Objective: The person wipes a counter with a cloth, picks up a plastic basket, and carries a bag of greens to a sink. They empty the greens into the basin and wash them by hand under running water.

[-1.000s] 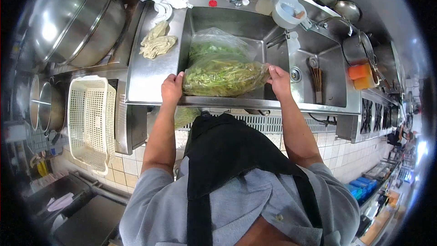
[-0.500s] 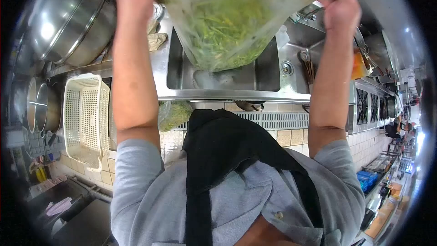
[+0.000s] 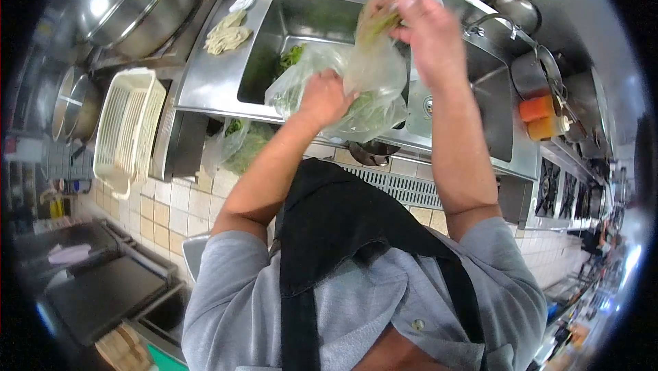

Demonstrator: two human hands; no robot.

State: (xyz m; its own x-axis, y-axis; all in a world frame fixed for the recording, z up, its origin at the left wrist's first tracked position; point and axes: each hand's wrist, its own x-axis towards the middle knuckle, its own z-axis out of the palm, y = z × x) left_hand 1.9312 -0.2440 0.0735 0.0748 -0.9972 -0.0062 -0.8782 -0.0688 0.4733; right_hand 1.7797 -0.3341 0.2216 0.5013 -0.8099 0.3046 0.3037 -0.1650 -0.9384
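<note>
A clear plastic bag (image 3: 373, 73) is bunched over the front rim of the steel sink (image 3: 259, 73), with some greens showing through it. My left hand (image 3: 325, 100) is closed on the lower part of this bag. Raised to the right, my right hand (image 3: 430, 38) is closed on its upper end, where a few green stems show beside the fingers; motion blurs this hand a little. Leafy greens (image 3: 293, 57) lie in the sink, just left of the bag. How much the bag still holds is hidden by its folds.
Cloths (image 3: 228, 32) lie on the counter left of the sink. Below it sits another bag of greens (image 3: 247, 148). A white plastic basket (image 3: 128, 127) stands at left. Orange-capped bottles (image 3: 541, 117) and a second basin (image 3: 497, 90) are at right.
The bag, full of greens and stretched wide between both hands, has come down and is now crumpled. My left hand moved down and right; my right hand moved left and lower. Greens now show in the sink.
</note>
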